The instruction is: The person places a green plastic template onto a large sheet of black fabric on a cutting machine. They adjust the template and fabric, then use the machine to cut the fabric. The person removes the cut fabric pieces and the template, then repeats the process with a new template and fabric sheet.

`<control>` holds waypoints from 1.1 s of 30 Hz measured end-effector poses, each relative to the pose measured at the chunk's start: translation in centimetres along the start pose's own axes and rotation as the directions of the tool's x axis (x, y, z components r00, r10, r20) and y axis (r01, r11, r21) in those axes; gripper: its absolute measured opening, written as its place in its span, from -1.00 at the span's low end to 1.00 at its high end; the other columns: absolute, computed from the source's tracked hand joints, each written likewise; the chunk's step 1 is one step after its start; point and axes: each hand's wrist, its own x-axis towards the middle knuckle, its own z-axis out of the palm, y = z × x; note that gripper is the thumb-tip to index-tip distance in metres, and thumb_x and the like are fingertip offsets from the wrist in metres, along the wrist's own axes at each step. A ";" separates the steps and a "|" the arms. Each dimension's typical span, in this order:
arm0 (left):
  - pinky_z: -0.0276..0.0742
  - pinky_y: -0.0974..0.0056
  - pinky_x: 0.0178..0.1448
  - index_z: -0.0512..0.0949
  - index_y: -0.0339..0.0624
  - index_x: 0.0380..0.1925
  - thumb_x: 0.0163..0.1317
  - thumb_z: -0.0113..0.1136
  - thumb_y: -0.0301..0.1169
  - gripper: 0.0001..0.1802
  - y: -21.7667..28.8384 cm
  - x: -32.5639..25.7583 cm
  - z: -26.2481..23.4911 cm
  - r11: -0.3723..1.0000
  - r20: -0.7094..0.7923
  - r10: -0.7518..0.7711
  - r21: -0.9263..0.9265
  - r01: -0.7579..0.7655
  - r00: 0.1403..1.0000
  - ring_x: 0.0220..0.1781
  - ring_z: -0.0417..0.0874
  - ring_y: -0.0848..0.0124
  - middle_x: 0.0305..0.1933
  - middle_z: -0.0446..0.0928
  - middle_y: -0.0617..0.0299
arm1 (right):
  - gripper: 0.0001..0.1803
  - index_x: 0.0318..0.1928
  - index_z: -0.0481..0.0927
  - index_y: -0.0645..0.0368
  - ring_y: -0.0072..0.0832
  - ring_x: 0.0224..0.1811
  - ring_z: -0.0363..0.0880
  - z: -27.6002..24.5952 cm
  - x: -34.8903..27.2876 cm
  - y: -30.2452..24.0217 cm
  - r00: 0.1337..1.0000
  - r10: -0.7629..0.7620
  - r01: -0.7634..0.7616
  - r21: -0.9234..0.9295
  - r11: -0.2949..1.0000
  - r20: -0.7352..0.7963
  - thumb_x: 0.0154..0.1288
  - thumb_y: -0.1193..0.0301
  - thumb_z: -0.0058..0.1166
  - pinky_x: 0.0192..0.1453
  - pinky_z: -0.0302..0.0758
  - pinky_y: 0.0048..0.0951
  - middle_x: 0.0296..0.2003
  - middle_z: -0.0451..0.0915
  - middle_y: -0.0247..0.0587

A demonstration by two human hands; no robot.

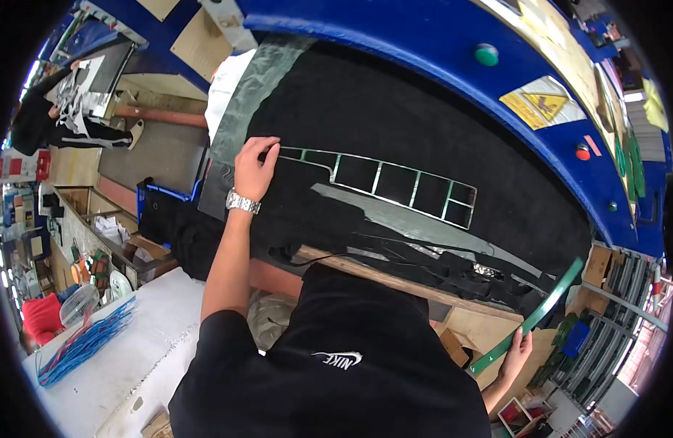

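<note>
My left hand (254, 169), with a metal watch on its wrist, has thumb and fingers closed at the narrow left end of a ladder-shaped metal cutting die (378, 179). The die has thin shiny rails, several crossbars and green-tinted edges. It lies flat on black fabric (424, 109) spread over the work surface. At the lower right, my right hand (519, 355) grips a long green strip (542, 310) near its lower end. The strip is held tilted, away from the die, its far end pointing up and right. Part of my right hand is hidden behind the strip.
A blue machine beam (438, 62) with green and red buttons arches over the far side. Black scraps (453, 270) lie along the near wooden edge (395, 277). Left stands a white table (161, 321) with blue cords (84, 343). Another person (41, 117) works at far left.
</note>
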 end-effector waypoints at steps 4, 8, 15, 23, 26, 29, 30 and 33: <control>0.62 0.25 -0.25 0.75 -0.18 -0.09 0.40 0.31 -0.38 -0.82 -1.5 0.1 0.1 0.992 0.064 -0.073 -0.094 0.079 0.995 -0.13 0.74 0.26 -0.14 0.71 0.14 | -0.80 -0.14 0.54 0.20 -0.76 -0.33 0.19 3.6 -1.0 -4.5 0.971 -0.138 0.192 -0.297 0.935 0.195 0.62 0.33 0.06 -0.31 0.14 -0.57 -0.37 0.36 -0.59; 0.62 0.25 -0.09 0.73 -0.19 -0.03 0.50 0.19 -0.34 -0.77 -3.3 0.0 0.4 0.990 0.055 -0.072 -0.117 0.078 0.996 -0.11 0.75 0.29 -0.11 0.73 0.17 | -0.86 -0.17 0.56 0.34 -0.19 -0.26 0.45 10.0 2.1 -10.0 0.766 -0.481 0.642 -0.516 0.566 0.426 0.51 0.48 0.12 -0.02 0.43 -0.25 -0.31 0.52 -0.06; 0.59 0.23 0.12 0.64 -0.18 0.15 0.61 -0.01 -0.23 -0.64 -3.0 0.5 1.3 0.952 0.065 -0.245 -0.172 0.253 0.967 -0.01 0.76 0.29 -0.08 0.77 0.18 | -0.84 -0.15 0.66 0.29 -0.02 -0.19 0.59 26.1 9.9 -18.7 0.175 -0.699 0.984 -0.156 0.091 0.694 0.29 0.53 0.31 0.32 0.47 0.02 -0.36 0.58 -0.04; 0.54 0.19 0.20 0.56 -0.14 0.29 0.64 -0.09 -0.14 -0.54 -3.9 0.9 1.4 0.893 0.145 -0.332 -0.268 0.360 0.932 0.06 0.73 0.24 -0.02 0.76 0.05 | -0.83 -0.15 0.70 0.18 -0.23 -0.21 0.59 38.9 13.8 -21.3 -0.184 -0.662 0.982 0.169 -0.088 0.726 0.26 0.45 0.34 0.28 0.48 -0.17 -0.40 0.58 -0.21; 0.48 0.23 0.27 0.49 -0.15 0.39 0.65 -0.12 -0.09 -0.48 -3.1 1.2 1.2 0.877 0.174 -0.367 -0.262 0.402 0.914 0.13 0.67 0.31 0.03 0.71 0.06 | -0.86 -0.16 0.70 0.16 -0.25 -0.20 0.58 40.2 14.3 -20.6 -0.228 -0.661 0.972 0.205 -0.113 0.715 0.29 0.44 0.32 0.27 0.48 -0.19 -0.41 0.56 -0.22; 0.47 0.23 0.25 0.48 -0.10 0.42 0.66 -0.15 -0.03 -0.45 -2.9 1.4 1.4 0.892 0.170 -0.367 -0.214 0.398 0.914 0.07 0.61 0.32 -0.01 0.65 0.11 | -0.87 -0.15 0.70 0.16 -0.25 -0.19 0.58 40.7 14.8 -20.2 -0.248 -0.634 0.967 0.226 -0.117 0.732 0.31 0.43 0.30 0.30 0.47 -0.19 -0.40 0.58 -0.23; 0.46 0.27 0.23 0.48 -0.10 0.42 0.67 -0.16 -0.01 -0.43 -3.0 1.6 1.4 0.912 0.174 -0.350 -0.160 0.377 0.921 0.02 0.57 0.37 -0.03 0.62 0.17 | -0.86 -0.15 0.70 0.17 -0.25 -0.19 0.58 40.9 14.9 -20.1 -0.253 -0.631 0.965 0.234 -0.116 0.733 0.30 0.45 0.31 0.30 0.47 -0.19 -0.39 0.58 -0.24; 0.44 0.28 0.26 0.50 -0.09 0.41 0.67 -0.17 -0.03 -0.45 -3.4 1.5 1.6 0.944 0.183 -0.313 -0.047 0.326 0.932 0.04 0.56 0.36 -0.06 0.57 0.17 | -0.86 -0.13 0.71 0.18 -0.25 -0.14 0.59 40.9 15.1 -19.6 -0.243 -0.604 0.968 0.227 -0.103 0.759 0.37 0.41 0.24 0.36 0.44 -0.17 -0.35 0.61 -0.23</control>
